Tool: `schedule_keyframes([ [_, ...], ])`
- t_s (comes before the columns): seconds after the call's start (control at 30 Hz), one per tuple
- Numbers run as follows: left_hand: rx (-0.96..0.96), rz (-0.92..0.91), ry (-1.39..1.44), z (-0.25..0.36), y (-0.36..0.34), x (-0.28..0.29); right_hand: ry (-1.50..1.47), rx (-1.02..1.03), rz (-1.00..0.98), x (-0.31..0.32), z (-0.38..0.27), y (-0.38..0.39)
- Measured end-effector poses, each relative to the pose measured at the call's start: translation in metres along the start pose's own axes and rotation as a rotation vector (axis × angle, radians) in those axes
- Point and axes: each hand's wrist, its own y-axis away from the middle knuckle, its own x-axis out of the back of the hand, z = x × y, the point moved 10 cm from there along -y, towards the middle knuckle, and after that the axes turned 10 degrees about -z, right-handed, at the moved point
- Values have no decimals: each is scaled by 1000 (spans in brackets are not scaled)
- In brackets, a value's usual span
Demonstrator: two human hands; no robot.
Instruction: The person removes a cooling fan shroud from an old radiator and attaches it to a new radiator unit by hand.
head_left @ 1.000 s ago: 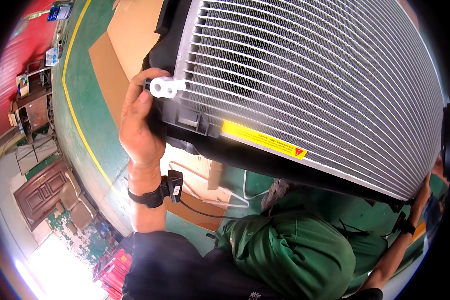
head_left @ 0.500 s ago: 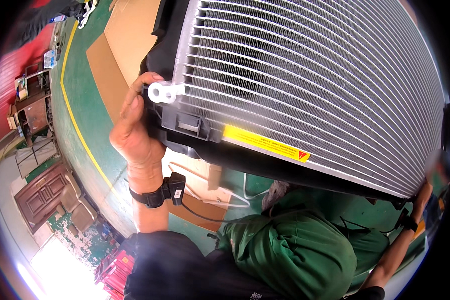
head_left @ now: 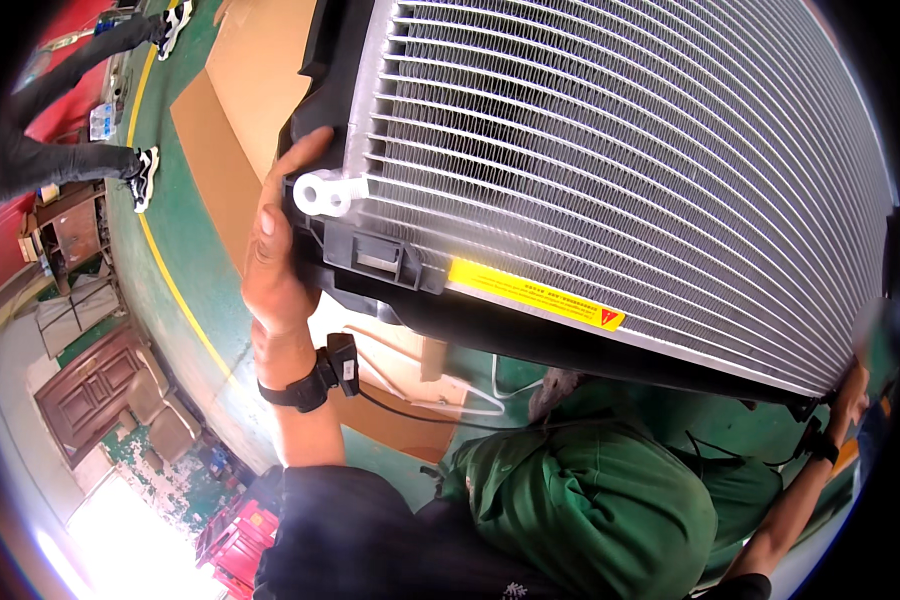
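Observation:
A large silver finned radiator (head_left: 620, 170) in a black plastic frame (head_left: 550, 342) fills the upper right, tilted in front of me. My left hand (head_left: 280, 262) grips its left edge, the index finger stretched up along the black frame. Beside those fingers is a white fitting with two holes (head_left: 324, 193), above a black plastic bracket (head_left: 375, 258). A yellow label (head_left: 535, 293) runs along the lower rim. At the far right my right hand (head_left: 850, 392) holds the lower right corner; its fingers are partly hidden and blurred.
Opened cardboard (head_left: 232, 130) lies on the green floor behind the radiator, left of it. Another person's legs (head_left: 80, 160) are at upper left, past a yellow floor line (head_left: 175, 285). A brown door panel (head_left: 95, 395) and red items (head_left: 240, 545) stand left. Green clothing (head_left: 590, 500) is below.
My left hand has shifted slightly on the frame, its index finger now straighter and lifted off the fitting. The other person's legs have come further into view. The radiator has barely moved.

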Motion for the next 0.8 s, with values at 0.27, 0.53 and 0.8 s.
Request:
schedule_keyframes([
  [0.27,-37,145,88,-14,2,27,-52,89,-120,23,39,-37],
  [0.53,-18,116,132,-20,2,28,-215,-122,-228,-14,7,4],
  [0.8,-10,171,179,-27,12,38,-453,-217,-245,-65,-47,38],
])
